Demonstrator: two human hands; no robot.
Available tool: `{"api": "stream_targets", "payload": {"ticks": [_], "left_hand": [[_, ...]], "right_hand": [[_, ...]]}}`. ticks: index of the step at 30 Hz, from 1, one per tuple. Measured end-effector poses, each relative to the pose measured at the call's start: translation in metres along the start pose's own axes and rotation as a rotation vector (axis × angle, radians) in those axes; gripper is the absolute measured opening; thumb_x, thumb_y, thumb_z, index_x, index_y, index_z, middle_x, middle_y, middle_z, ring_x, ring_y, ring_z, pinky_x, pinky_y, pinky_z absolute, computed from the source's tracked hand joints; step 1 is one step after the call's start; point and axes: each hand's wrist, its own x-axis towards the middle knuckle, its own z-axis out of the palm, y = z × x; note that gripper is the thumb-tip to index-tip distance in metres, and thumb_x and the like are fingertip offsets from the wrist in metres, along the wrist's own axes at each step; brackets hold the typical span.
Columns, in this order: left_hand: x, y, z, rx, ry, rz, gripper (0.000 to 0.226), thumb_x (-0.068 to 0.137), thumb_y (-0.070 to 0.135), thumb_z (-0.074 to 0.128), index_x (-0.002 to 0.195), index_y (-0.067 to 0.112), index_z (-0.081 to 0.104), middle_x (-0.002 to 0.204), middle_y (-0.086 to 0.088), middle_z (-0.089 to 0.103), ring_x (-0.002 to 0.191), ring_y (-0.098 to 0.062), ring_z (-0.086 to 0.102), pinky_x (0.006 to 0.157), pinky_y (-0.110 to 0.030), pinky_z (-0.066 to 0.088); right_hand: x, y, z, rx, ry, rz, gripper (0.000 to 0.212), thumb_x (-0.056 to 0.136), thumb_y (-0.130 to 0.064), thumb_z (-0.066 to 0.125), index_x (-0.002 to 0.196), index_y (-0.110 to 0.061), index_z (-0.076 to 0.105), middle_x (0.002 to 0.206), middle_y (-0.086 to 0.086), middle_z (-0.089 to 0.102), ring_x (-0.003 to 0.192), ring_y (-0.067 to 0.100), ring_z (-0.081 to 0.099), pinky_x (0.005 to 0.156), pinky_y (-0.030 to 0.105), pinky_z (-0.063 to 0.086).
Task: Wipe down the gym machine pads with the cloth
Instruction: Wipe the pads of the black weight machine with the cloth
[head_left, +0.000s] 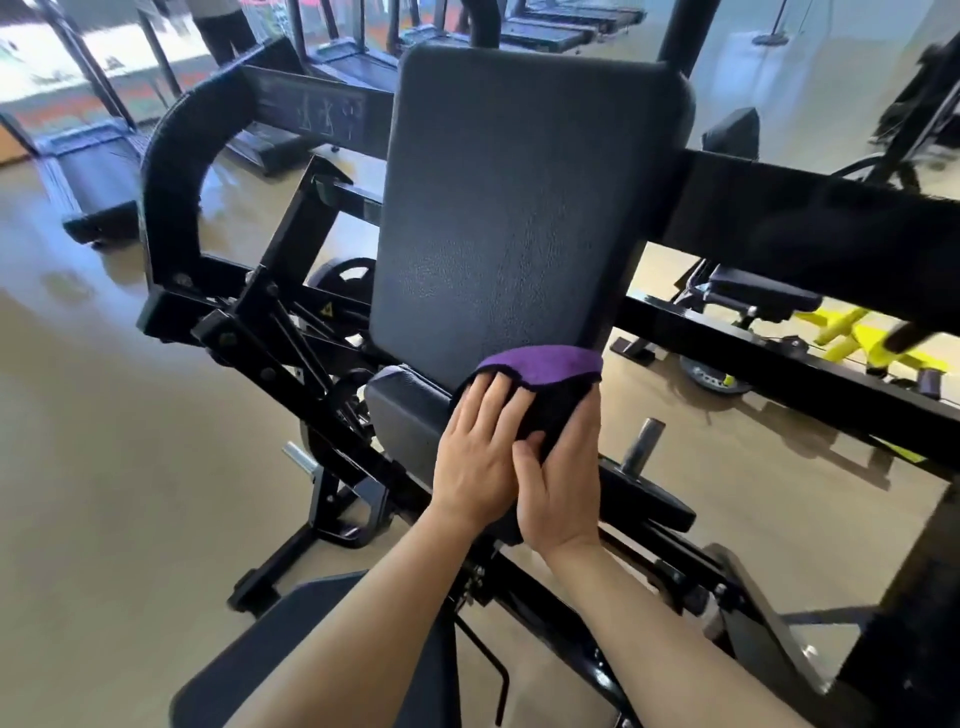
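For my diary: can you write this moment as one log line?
step: wiping | left hand: flat on cloth | right hand: grips cloth side | spot: lower pad, under back pad

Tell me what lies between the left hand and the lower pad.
The cloth, black with a purple side folded over, lies between the left hand and the lower pad; the head view shows it.
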Motion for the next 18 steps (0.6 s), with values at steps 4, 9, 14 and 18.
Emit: {"api": "stream_targets", "payload": {"ticks": [4,9,14,18], "left_hand": [[0.002,0.021,-0.022,-0.122,0.090,-0.267,0.027,0.086,0.034,0.067,0.104,0.014,0.065,0.111,-0.005,0.060,0.098,-0.026,0.055,0.088,-0.035,0.051],[0.004,0.045,-0.045,-0.348,-0.105,-0.893,0.011,0.084,0.035,0.064,0.082,0.028,0.056,0.082,0.013,0.063,0.078,-0.012,0.061,0.073,-0.033,0.049],[0.011,0.048,-0.049,-0.537,-0.168,-1.254,0.019,0.090,0.038,0.062,0.085,0.022,0.071,0.078,0.010,0.071,0.084,-0.016,0.068,0.074,-0.029,0.048],[0.017,0.045,-0.045,-0.660,-0.208,-1.364,0.040,0.093,0.042,0.059,0.062,0.018,0.068,0.059,0.004,0.065,0.066,-0.020,0.059,0.064,-0.031,0.047]], "right_hand": [[-0.001,-0.017,-0.004,0.092,0.100,0.192,0.066,0.082,-0.024,0.051,0.145,-0.010,0.041,0.140,0.009,0.054,0.127,0.026,0.054,0.105,0.046,0.048],[-0.013,-0.033,-0.012,0.242,0.089,0.595,0.035,0.089,-0.008,0.056,0.123,-0.017,0.051,0.116,0.008,0.066,0.105,0.029,0.065,0.089,0.036,0.052],[-0.017,-0.038,0.008,0.504,0.021,0.832,0.042,0.067,-0.031,0.059,0.108,-0.027,0.055,0.106,0.009,0.073,0.100,0.031,0.071,0.095,0.053,0.056],[-0.010,-0.043,0.006,0.493,-0.029,0.842,0.031,0.074,-0.027,0.060,0.104,-0.021,0.055,0.105,0.018,0.072,0.099,0.038,0.070,0.095,0.059,0.055]]}}
